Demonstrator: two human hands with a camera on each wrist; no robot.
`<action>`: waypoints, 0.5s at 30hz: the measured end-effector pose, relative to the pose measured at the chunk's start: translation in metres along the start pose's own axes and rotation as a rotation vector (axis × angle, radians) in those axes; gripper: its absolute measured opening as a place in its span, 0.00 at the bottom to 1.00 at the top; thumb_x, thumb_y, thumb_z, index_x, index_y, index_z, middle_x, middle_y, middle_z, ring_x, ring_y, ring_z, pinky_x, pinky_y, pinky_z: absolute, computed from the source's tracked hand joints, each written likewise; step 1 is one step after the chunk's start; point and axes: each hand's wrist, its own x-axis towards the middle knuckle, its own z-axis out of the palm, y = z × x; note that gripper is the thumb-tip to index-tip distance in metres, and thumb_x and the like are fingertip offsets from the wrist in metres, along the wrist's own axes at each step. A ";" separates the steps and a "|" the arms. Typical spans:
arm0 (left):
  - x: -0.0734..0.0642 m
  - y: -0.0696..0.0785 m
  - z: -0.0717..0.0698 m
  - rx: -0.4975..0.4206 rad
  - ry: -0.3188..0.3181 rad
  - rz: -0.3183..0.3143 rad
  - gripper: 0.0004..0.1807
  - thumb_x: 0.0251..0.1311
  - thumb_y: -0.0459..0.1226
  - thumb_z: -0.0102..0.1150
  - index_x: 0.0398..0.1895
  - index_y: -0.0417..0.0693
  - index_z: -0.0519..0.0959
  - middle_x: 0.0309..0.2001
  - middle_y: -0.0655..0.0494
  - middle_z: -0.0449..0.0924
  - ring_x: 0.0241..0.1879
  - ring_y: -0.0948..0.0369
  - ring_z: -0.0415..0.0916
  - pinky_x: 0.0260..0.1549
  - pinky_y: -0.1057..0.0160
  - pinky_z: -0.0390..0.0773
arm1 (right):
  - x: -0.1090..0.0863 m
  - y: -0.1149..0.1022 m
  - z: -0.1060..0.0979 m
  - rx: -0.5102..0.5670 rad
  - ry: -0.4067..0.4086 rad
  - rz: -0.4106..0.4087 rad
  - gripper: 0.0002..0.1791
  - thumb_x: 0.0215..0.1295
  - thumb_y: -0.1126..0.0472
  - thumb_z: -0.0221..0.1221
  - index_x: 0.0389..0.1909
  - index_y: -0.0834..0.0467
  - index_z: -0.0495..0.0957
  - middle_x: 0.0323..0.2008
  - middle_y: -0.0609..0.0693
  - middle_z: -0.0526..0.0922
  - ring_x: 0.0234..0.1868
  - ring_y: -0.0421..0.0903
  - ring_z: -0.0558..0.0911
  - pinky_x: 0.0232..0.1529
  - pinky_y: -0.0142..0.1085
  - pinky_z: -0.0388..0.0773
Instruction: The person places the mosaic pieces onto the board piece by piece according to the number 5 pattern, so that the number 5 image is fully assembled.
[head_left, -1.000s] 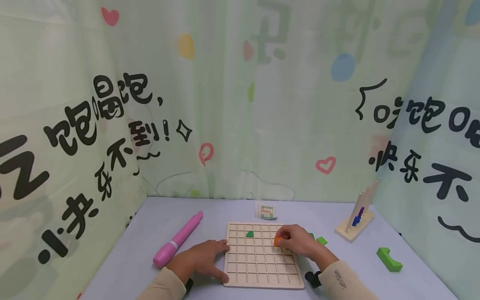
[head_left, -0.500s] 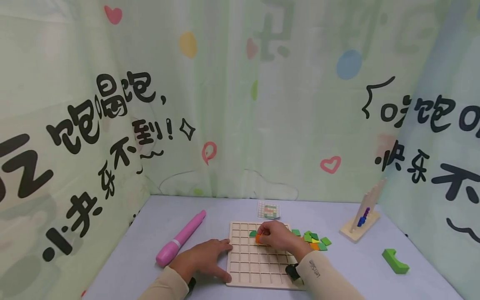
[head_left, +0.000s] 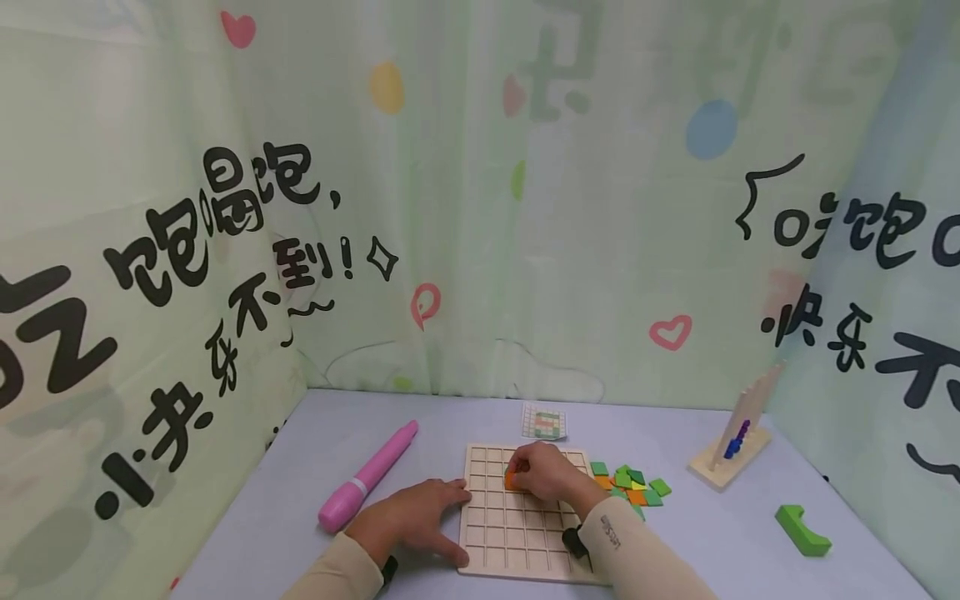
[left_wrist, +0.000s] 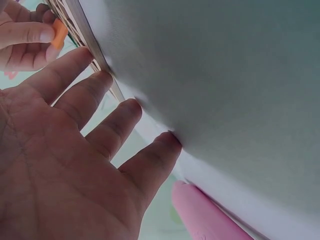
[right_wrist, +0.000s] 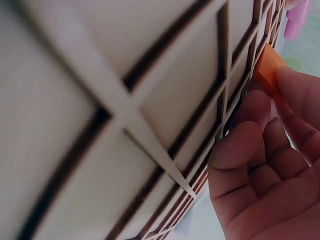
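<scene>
– One gridded wooden board (head_left: 487, 533) lies flat on a pale table (head_left: 735, 550). How is the left hand (head_left: 416, 517) placed?

– Its fingers are spread. The thumb is at the board's near left corner, and a fingertip touches the left edge farther up.

– And the right hand (head_left: 547, 473)?

– It reaches over the board from the right, pinching an orange tile (right_wrist: 269, 72) between thumb and fingers.

– Where exactly is that tile?

– Above the far half of the board, left of its middle, held at a slant to the grid. I cannot tell whether it touches a square.

– What lies around the board?

– Just right of it, a loose heap of tiles (head_left: 622, 481) in green, orange and yellow. Beyond its far edge, a small card (head_left: 544, 423) printed with a coloured grid. To the left, a pink club-shaped object (head_left: 371, 475) lies diagonally, its thick end near the left hand. Well to the right stand a wooden stand (head_left: 720, 468) with blue and purple beads (head_left: 735, 443) and, closer to the viewer, a green block (head_left: 801, 532) with a curved notch.

– And the background?

– Pale green curtains (head_left: 465, 208) with black lettering and coloured hearts.
</scene>
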 end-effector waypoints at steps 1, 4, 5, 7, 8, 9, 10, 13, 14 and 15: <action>0.000 0.001 -0.001 0.000 -0.002 -0.002 0.49 0.46 0.62 0.78 0.74 0.60 0.72 0.78 0.61 0.66 0.76 0.52 0.64 0.72 0.48 0.69 | 0.000 0.000 0.001 -0.004 -0.001 0.007 0.03 0.70 0.64 0.65 0.34 0.57 0.83 0.30 0.44 0.80 0.32 0.43 0.75 0.36 0.37 0.75; 0.000 0.002 -0.002 0.005 -0.006 -0.013 0.49 0.46 0.62 0.78 0.74 0.60 0.72 0.78 0.62 0.66 0.76 0.52 0.64 0.73 0.48 0.68 | 0.001 -0.002 0.002 -0.019 0.005 0.029 0.03 0.69 0.64 0.66 0.33 0.55 0.83 0.30 0.44 0.81 0.32 0.43 0.75 0.37 0.38 0.76; 0.000 0.002 -0.002 0.006 -0.007 -0.017 0.49 0.46 0.62 0.78 0.74 0.61 0.72 0.78 0.62 0.66 0.76 0.51 0.64 0.73 0.48 0.68 | 0.001 -0.003 0.002 -0.026 0.009 0.034 0.04 0.68 0.65 0.66 0.33 0.55 0.83 0.29 0.44 0.81 0.32 0.43 0.75 0.38 0.38 0.77; 0.001 0.002 -0.002 0.008 -0.010 -0.025 0.49 0.46 0.62 0.78 0.74 0.61 0.72 0.78 0.63 0.65 0.76 0.51 0.63 0.73 0.48 0.68 | 0.002 -0.004 0.001 -0.048 0.020 0.034 0.04 0.67 0.65 0.67 0.32 0.55 0.83 0.29 0.44 0.81 0.32 0.43 0.75 0.38 0.38 0.77; 0.002 0.002 -0.001 0.008 -0.012 -0.028 0.49 0.46 0.63 0.78 0.74 0.62 0.72 0.78 0.63 0.65 0.76 0.51 0.63 0.73 0.47 0.68 | 0.003 -0.004 0.002 -0.054 0.026 0.037 0.04 0.67 0.66 0.67 0.32 0.56 0.84 0.29 0.44 0.81 0.32 0.43 0.75 0.38 0.38 0.77; 0.002 0.001 -0.001 0.005 -0.012 -0.032 0.49 0.46 0.63 0.78 0.74 0.62 0.72 0.78 0.64 0.65 0.77 0.51 0.63 0.73 0.47 0.67 | 0.004 -0.004 0.002 -0.066 0.032 0.038 0.04 0.66 0.66 0.67 0.31 0.56 0.84 0.28 0.45 0.81 0.32 0.43 0.75 0.38 0.38 0.77; 0.003 0.001 -0.001 0.001 -0.014 -0.033 0.49 0.46 0.62 0.78 0.74 0.62 0.72 0.78 0.64 0.65 0.77 0.51 0.63 0.73 0.47 0.67 | 0.004 -0.005 0.003 -0.076 0.037 0.040 0.05 0.66 0.66 0.68 0.31 0.56 0.84 0.28 0.45 0.81 0.31 0.42 0.75 0.37 0.38 0.77; 0.003 0.001 0.000 -0.011 -0.016 -0.034 0.49 0.46 0.62 0.78 0.74 0.62 0.72 0.78 0.64 0.65 0.77 0.51 0.63 0.73 0.47 0.67 | 0.005 -0.006 0.004 -0.100 0.050 0.044 0.06 0.64 0.67 0.69 0.29 0.56 0.84 0.27 0.45 0.80 0.30 0.43 0.75 0.35 0.39 0.77; 0.003 0.000 0.001 -0.015 -0.017 -0.033 0.49 0.46 0.62 0.79 0.74 0.62 0.72 0.78 0.63 0.65 0.77 0.51 0.63 0.73 0.47 0.68 | 0.005 -0.007 0.005 -0.103 0.052 0.049 0.06 0.64 0.67 0.69 0.29 0.56 0.84 0.26 0.45 0.80 0.30 0.43 0.75 0.35 0.39 0.77; 0.003 0.000 0.001 -0.017 -0.018 -0.032 0.49 0.46 0.62 0.79 0.74 0.62 0.72 0.78 0.63 0.65 0.76 0.52 0.63 0.73 0.47 0.68 | 0.005 -0.008 0.005 -0.106 0.051 0.051 0.06 0.63 0.67 0.70 0.29 0.56 0.84 0.26 0.45 0.80 0.30 0.43 0.75 0.35 0.39 0.78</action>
